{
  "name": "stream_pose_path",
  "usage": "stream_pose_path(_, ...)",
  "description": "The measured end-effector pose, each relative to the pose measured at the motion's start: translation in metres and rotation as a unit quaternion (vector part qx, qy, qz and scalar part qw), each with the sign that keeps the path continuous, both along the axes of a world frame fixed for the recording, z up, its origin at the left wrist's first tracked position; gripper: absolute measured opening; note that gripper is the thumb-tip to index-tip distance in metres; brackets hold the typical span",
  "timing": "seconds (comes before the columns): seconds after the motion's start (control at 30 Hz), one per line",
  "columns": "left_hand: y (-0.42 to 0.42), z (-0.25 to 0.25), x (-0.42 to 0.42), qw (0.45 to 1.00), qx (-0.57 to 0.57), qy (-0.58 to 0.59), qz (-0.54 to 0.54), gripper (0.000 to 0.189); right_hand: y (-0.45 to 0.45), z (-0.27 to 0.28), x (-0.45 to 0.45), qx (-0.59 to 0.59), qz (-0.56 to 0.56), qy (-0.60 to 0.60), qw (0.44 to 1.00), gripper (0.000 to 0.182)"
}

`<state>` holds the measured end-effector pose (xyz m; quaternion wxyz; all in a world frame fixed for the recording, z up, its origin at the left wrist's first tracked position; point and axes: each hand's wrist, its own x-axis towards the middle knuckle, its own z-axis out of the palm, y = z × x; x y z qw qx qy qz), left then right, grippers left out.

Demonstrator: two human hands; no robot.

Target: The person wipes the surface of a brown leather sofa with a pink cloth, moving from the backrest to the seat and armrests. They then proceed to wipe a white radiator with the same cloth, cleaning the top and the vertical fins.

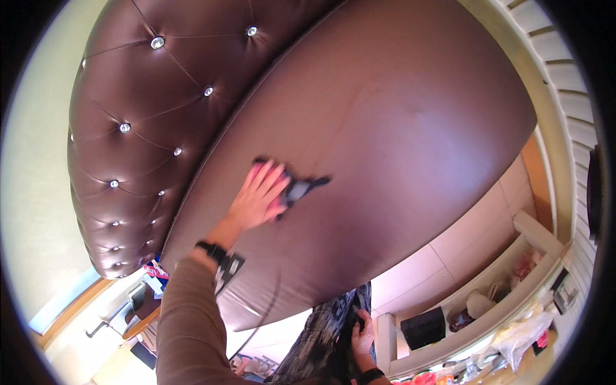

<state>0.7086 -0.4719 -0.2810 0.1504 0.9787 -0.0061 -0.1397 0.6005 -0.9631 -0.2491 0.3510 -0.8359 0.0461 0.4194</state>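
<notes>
A brown leather-like padded seat (365,144) of a sofa or bench fills most of the view. On it my left hand (262,195) presses a crumpled pink, black and grey cloth (297,190), blurred as if in motion. Fingers are spread over the cloth. A black band with a small device (230,269) sits at that wrist, and a thin cable hangs near it. Low in the picture, beside my patterned trousers (332,327), is my right hand (363,337), fingers curled by something dark that I cannot make out.
A tufted brown backrest (149,96) with crystal-like buttons rises at the left. At the right, a pale shelf (481,346) holds a black box (423,328), a plastic bag (522,334) and several small items. Pale floor tiles (433,269) show between the seat and the shelf.
</notes>
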Motion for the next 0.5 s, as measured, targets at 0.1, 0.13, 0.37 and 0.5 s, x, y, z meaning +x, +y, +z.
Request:
stream_pose_path(0.1, 0.017, -0.008, -0.132, 0.995, 0.047, 0.062, 0.055, 0.070, 0.010, 0.006, 0.010, 0.003, -0.004, 0.012, 1.000, 0.042)
stream_pose_path(0.13, 0.020, -0.007, -0.160, 0.992, 0.070, 0.080, 0.072, 0.070, 0.008, 0.005, 0.010, 0.013, -0.007, 0.011, 1.000, 0.042)
stream_pose_path(0.37, 0.086, -0.012, 0.006, 0.994, 0.059, -0.070, 0.061, 0.072, 0.010, 0.005, 0.012, 0.025, 0.000, 0.006, 1.000, 0.042)
stream_pose_path(0.5, 0.084, -0.034, 0.185, 0.975, 0.054, -0.211, 0.028, 0.063, 0.009, 0.003, 0.011, 0.012, 0.031, -0.008, 0.999, 0.041)
